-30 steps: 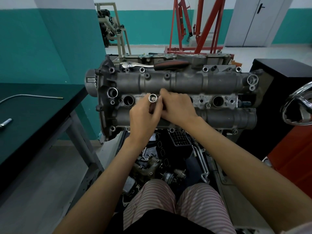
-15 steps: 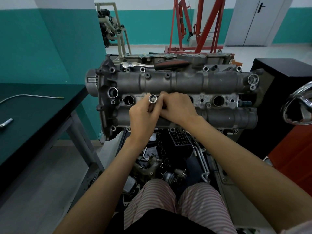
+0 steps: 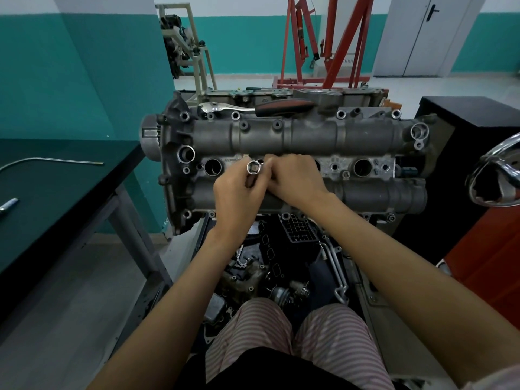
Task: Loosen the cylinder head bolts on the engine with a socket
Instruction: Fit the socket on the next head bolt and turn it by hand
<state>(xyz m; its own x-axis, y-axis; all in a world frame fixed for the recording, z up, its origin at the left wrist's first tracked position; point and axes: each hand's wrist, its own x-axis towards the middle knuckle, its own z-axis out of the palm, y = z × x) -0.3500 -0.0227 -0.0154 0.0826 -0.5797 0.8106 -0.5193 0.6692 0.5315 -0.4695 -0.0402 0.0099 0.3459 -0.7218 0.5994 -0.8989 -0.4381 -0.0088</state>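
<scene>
While the left hand pinches the socket over the engine, the right hand curls beside it; its grip is hidden.

Socket shiny chrome metal, engine dull rough cast metal
</scene>
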